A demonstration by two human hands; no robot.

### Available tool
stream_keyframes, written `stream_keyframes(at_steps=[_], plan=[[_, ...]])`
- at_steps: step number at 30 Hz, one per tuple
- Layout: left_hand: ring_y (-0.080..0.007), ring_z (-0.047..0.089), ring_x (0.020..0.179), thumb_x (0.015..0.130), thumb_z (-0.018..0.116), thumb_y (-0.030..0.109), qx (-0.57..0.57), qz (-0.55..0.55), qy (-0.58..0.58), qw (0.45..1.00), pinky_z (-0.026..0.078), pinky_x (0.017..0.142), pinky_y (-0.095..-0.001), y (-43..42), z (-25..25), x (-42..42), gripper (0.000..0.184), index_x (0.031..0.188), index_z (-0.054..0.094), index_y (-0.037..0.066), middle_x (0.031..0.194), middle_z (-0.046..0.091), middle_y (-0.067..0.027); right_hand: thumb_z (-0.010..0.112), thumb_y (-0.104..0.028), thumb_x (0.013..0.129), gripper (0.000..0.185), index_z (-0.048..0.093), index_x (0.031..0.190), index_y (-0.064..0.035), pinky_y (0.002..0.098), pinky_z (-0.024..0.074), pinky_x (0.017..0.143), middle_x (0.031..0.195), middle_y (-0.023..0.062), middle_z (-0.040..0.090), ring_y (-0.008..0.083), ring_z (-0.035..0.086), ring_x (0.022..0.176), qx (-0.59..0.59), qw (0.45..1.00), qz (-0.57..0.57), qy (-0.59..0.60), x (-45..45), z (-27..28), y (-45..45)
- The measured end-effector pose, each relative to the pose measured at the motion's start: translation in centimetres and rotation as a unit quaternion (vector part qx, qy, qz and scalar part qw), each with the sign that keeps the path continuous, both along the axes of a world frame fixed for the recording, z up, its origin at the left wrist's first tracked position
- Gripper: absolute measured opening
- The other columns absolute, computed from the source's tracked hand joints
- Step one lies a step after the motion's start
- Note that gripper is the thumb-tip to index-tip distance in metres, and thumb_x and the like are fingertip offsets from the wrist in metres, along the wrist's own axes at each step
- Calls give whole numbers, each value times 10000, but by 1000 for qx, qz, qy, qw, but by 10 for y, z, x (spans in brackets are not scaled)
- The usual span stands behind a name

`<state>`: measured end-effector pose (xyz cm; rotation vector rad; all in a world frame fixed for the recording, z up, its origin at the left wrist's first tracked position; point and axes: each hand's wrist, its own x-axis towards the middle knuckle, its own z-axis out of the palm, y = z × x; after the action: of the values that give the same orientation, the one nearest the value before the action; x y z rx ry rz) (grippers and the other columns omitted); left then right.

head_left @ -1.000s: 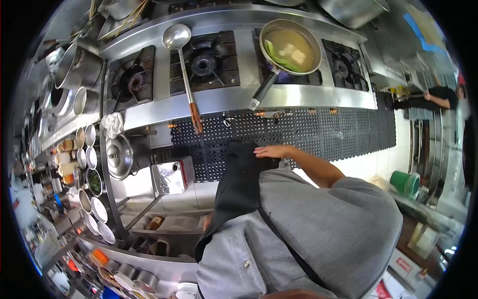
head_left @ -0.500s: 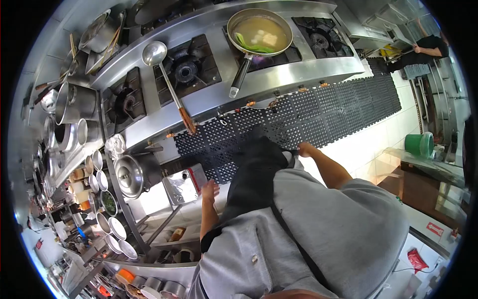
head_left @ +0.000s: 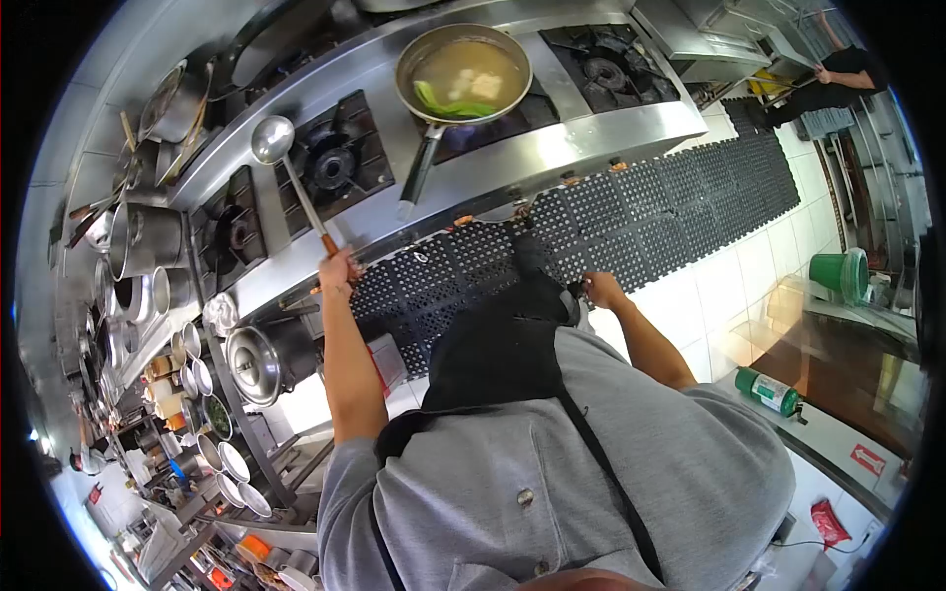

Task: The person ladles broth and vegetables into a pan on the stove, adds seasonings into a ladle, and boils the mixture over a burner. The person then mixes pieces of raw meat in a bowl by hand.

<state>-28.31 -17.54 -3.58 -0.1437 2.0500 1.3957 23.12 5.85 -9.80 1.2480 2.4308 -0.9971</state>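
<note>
My left hand (head_left: 339, 269) is closed round the wooden handle end of a steel ladle (head_left: 302, 195), whose bowl rests up by the left burners. At my right side, near the black apron (head_left: 493, 345), my right hand (head_left: 601, 291) is closed; what it holds, if anything, is too small to make out. A frying pan (head_left: 463, 74) sits on a burner with its handle towards me. Cloudy liquid, pale chunks and green leaves are in it.
A lidded pot (head_left: 254, 364) stands at the left below the stove. Black perforated mats (head_left: 650, 212) cover the floor. A person in black (head_left: 847, 84) is at the far right. A green bucket (head_left: 838, 274) and a green canister (head_left: 767, 391) are on the right.
My left hand has come up from beside the apron and taken hold of the ladle. My right hand has moved from the apron's front to my side. The view has turned, shifting the stove left.
</note>
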Motion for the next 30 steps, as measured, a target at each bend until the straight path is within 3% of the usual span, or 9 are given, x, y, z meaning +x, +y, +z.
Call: stream_keyframes(at_steps=[6, 11, 13, 15, 20, 22, 25, 26, 30], plan=[[-73, 420, 395, 807, 588, 111, -52, 18, 150, 987, 312, 351, -225, 6, 125, 140, 145, 729, 485, 45, 516, 438, 13, 565, -96, 824, 178, 613, 978, -19, 385, 487, 647, 863, 172, 618, 323, 617, 763, 119, 953, -82, 267, -46, 82, 59], [-73, 463, 433, 845, 587, 137, 106, 14, 46, 993, 357, 372, -226, 90, 174, 246, 144, 798, 486, 47, 561, 484, 2, 622, -110, 835, 309, 548, 1118, -9, 321, 506, 716, 944, 131, 584, 221, 606, 776, -84, 900, 142, 403, -162, 201, 76], [-173, 588, 612, 834, 632, 193, 76, -137, 58, 986, 477, 525, -285, 135, 180, 273, 220, 870, 516, 9, 741, 576, -90, 609, -146, 860, 494, 366, 1280, -51, 312, 514, 672, 972, 125, 613, 188, 611, 756, -283, 803, 118, 511, -197, 209, 63], [-303, 595, 904, 798, 675, 246, 62, -445, 283, 847, 492, 763, -347, 165, 180, 279, 359, 989, 538, -26, 1004, 576, -178, 572, -129, 877, 461, 338, 1271, -73, 273, 486, 513, 788, 80, 599, 144, 576, 576, -471, 797, 4, 378, -213, 244, 79], [-346, 560, 998, 785, 673, 192, 64, -409, 313, 855, 457, 847, -370, 160, 176, 247, 349, 1054, 569, -3, 1077, 572, -174, 522, -56, 862, 328, 435, 1179, -65, 231, 368, 362, 575, -21, 438, 63, 421, 408, -210, 931, -88, 285, -163, 246, 153], [-318, 599, 910, 795, 651, 128, 37, -329, 300, 895, 476, 794, -357, 146, 168, 231, 274, 1019, 579, -13, 983, 599, -168, 551, -96, 824, 276, 448, 1059, 5, 361, 422, 433, 589, 141, 536, 243, 547, 444, -140, 963, -79, 215, -144, 252, 168], [-252, 625, 806, 817, 613, 71, 30, -252, 328, 910, 483, 716, -315, 135, 165, 209, 196, 984, 587, -27, 898, 606, -156, 542, -67, 831, 327, 444, 1136, -2, 331, 409, 422, 583, 107, 512, 203, 513, 424, -5, 973, -22, 228, -129, 227, 172], [-240, 623, 805, 843, 595, 93, 22, -236, 319, 918, 480, 712, -310, 135, 168, 203, 186, 980, 586, -33, 900, 606, -148, 548, -70, 813, 357, 435, 1143, 3, 399, 429, 502, 608, 179, 525, 350, 548, 508, 71, 969, 13, 235, -128, 220, 171], [-243, 623, 806, 883, 562, 141, 17, -196, 304, 932, 480, 723, -308, 132, 162, 187, 201, 987, 584, -29, 899, 603, -148, 524, -32, 788, 311, 410, 1070, 35, 475, 422, 593, 667, 268, 549, 464, 560, 694, 30, 980, -47, 190, -135, 217, 156]])
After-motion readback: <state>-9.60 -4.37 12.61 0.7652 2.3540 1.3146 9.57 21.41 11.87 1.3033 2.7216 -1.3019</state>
